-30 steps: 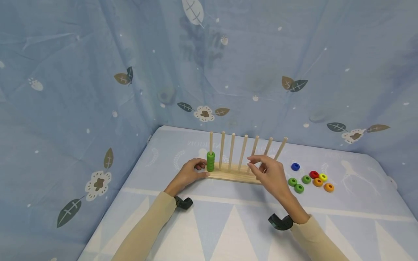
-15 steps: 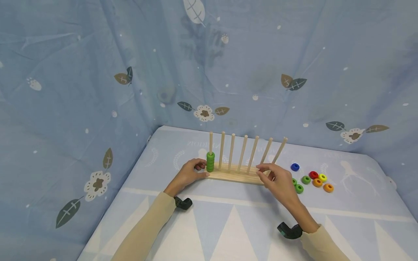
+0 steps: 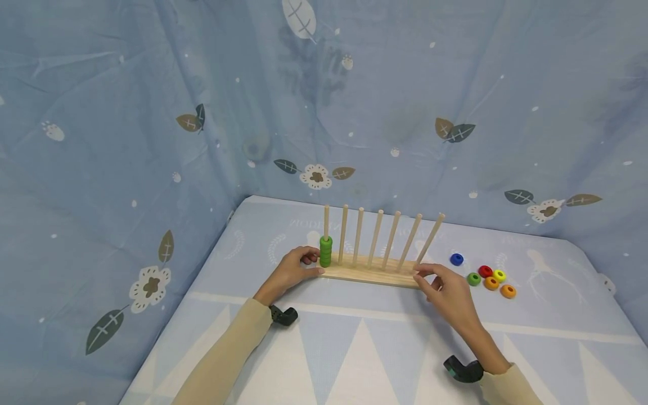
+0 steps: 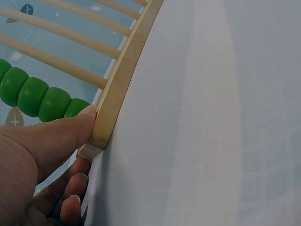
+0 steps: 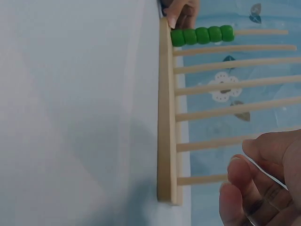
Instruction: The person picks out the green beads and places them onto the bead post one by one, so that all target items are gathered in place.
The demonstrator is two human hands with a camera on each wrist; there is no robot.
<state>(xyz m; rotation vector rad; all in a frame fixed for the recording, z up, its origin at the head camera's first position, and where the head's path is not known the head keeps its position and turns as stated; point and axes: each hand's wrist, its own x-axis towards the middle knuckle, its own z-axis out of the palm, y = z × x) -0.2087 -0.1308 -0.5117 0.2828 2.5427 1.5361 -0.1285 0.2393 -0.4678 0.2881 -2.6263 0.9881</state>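
A wooden peg stand (image 3: 364, 274) with several upright pegs lies across the table. Green beads (image 3: 326, 252) are stacked on its leftmost peg, low against the base. My left hand (image 3: 292, 271) grips the stand's left end, thumb on the base beside the beads and fingers curled round the end, as the left wrist view shows closely. By the stand's right end, my right hand (image 3: 445, 292) has loosely bent fingers with nothing between them. In the right wrist view its fingertips (image 5: 240, 172) overlap the outermost peg (image 5: 202, 180), out from the base.
Right of the stand lie loose beads: blue (image 3: 457, 259), red (image 3: 485, 271), yellow (image 3: 499, 275), green (image 3: 473, 279), and two orange ones, the nearer orange bead (image 3: 508, 291) furthest right. A patterned blue cloth (image 3: 385, 101) hangs behind the table.
My right hand has moved right and toward me, from in front of the stand's right-hand pegs to its right end, now covering two green beads. The left hand stays put.
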